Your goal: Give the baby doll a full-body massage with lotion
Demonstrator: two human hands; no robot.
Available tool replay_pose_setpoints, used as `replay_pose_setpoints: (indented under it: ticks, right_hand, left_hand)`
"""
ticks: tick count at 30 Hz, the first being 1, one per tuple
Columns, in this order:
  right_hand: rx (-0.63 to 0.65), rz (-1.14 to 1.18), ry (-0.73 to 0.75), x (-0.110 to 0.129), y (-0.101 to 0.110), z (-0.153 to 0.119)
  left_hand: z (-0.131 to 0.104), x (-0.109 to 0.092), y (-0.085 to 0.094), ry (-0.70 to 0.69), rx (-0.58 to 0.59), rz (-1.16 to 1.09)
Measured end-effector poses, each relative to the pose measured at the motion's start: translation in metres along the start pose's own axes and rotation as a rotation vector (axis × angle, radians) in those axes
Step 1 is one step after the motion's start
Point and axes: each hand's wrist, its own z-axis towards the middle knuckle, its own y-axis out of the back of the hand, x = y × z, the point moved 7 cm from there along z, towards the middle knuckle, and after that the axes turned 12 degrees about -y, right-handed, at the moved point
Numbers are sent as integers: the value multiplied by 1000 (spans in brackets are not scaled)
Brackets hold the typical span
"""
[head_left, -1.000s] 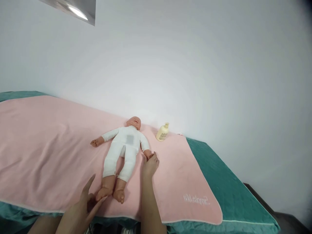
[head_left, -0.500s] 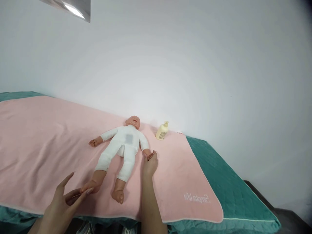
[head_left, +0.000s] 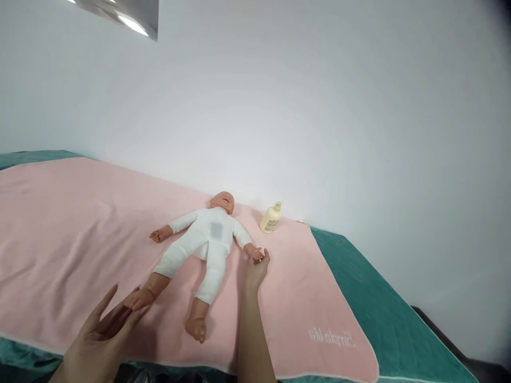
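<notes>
A baby doll (head_left: 216, 230) with a white cloth body and bare rubber head, hands and feet lies on its back, arms and legs spread. My left hand (head_left: 98, 340) holds the doll's foot (head_left: 139, 298) on the left side, fingers beneath it and thumb along its near side; the index finger sticks out free. On the other side, my right hand (head_left: 257, 269) grips the doll's small hand (head_left: 255, 252) between thumb and fingers. The doll's other foot (head_left: 196, 324) and other hand (head_left: 161, 234) rest untouched on the pink blanket (head_left: 311, 298).
A cream pump bottle (head_left: 270, 218) stands on the blanket near the wall (head_left: 279, 106), right of the doll's head. Green quilted bedding (head_left: 359, 276) shows around the blanket. A shiny metallic object (head_left: 128, 16) hangs at the top left.
The doll's held leg has swung outward to the left, its foot now further into my left hand. Its held arm reaches further out to the right. The view has shifted slightly.
</notes>
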Motion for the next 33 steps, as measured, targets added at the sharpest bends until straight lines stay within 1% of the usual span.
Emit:
replay_pose_setpoints:
  ticks: [2, 3, 5, 9, 13, 16, 18, 20, 24, 28, 31, 33]
  right_hand:
    - [-17, 84, -2, 4, 0, 8]
    - [-26, 123, 3, 7, -1, 12]
    - [-34, 189, 25, 17, -6, 18]
    - [2, 303, 95, 47, -25, 17]
    - [166, 415, 192, 74, -51, 5]
    - [331, 344, 314, 83, -69, -8]
    - [441, 227, 448, 85, -80, -20]
    - [510, 114, 568, 84, -86, -31]
    - [526, -18, 725, 85, -89, -46]
    - [491, -71, 814, 87, -90, -49]
    - [494, -51, 833, 86, -91, -49]
    - [521, -17, 795, 83, -91, -47]
  left_hand:
    - [-5, -5, -3, 130, -94, -206]
    - [-7, -8, -6, 187, -118, -282]
    - [-7, -18, -10, 243, -144, -343]
    - [2, -35, -16, 244, -156, -307]
    - [17, -45, -29, 217, -142, -252]
    - [28, -53, -39, 181, -124, -203]
    - [35, -58, -46, 168, -120, -183]
    - [41, -62, -53, 155, -122, -193]
    - [52, -70, -67, 100, -126, -242]
    - [57, -76, -76, 92, -102, -223]
    - [58, -81, -75, 85, -97, -220]
    - [57, -82, -73, 112, -91, -209]
